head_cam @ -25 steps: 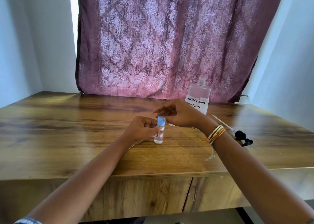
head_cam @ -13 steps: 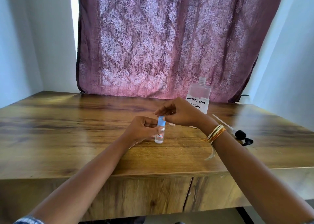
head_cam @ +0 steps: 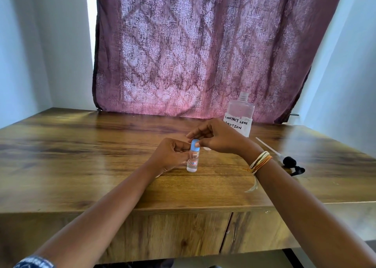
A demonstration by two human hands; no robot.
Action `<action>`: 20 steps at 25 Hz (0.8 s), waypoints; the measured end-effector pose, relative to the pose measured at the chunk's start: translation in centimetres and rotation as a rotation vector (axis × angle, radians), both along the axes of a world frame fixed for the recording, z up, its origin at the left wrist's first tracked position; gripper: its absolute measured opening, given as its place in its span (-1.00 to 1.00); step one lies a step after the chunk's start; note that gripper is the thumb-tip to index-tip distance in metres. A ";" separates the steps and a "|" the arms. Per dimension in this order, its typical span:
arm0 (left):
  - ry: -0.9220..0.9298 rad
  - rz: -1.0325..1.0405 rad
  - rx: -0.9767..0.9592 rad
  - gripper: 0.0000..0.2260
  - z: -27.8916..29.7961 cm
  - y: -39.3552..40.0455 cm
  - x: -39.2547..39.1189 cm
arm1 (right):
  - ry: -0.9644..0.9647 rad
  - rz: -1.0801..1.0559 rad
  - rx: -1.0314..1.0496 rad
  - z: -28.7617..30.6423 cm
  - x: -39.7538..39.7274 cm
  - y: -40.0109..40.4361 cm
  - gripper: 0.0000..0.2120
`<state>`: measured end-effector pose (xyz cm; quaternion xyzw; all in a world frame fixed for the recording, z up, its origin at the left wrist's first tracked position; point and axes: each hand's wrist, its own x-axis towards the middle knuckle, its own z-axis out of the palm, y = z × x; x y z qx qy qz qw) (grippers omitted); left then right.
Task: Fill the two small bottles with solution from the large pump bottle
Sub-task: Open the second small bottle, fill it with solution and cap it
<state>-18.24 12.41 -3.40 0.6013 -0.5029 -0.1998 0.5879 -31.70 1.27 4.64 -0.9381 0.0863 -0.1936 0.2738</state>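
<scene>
One small clear plastic bottle (head_cam: 192, 162), frame centre, looks filled. Left hand (head_cam: 171, 156) grips it; right hand (head_cam: 215, 137) pinches its blue cap (head_cam: 195, 145). Second bottle unseen.

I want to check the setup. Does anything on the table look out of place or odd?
Yes. The large bottle stands open at the back, and its black pump lies on its side on the table to the right, tube exposed. No spill is visible.
</scene>
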 end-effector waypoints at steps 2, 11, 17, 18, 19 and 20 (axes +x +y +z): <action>-0.026 0.015 -0.004 -0.81 -0.1 -0.1 0.0 | -0.028 -0.020 0.019 -0.2 0.1 0.0 -0.72; -0.126 0.081 -0.006 -0.85 -0.5 -0.8 1.2 | -0.025 -0.030 0.272 -4.1 -0.6 -0.6 -0.48; -0.168 0.168 -0.032 -0.81 -0.5 -0.7 1.4 | -0.028 -0.226 0.250 -7.1 0.1 0.2 -0.59; -0.170 0.171 -0.031 -0.79 -0.5 -0.6 1.5 | -0.036 -0.249 0.213 -7.1 0.5 0.4 -0.63; -0.180 0.173 -0.028 -0.77 -0.5 -0.6 1.5 | -0.044 -0.263 0.183 -7.0 1.0 0.4 -0.67; -0.189 0.171 -0.019 -0.73 -0.6 -0.7 1.7 | -0.048 -0.273 0.159 -7.0 1.5 0.4 -0.68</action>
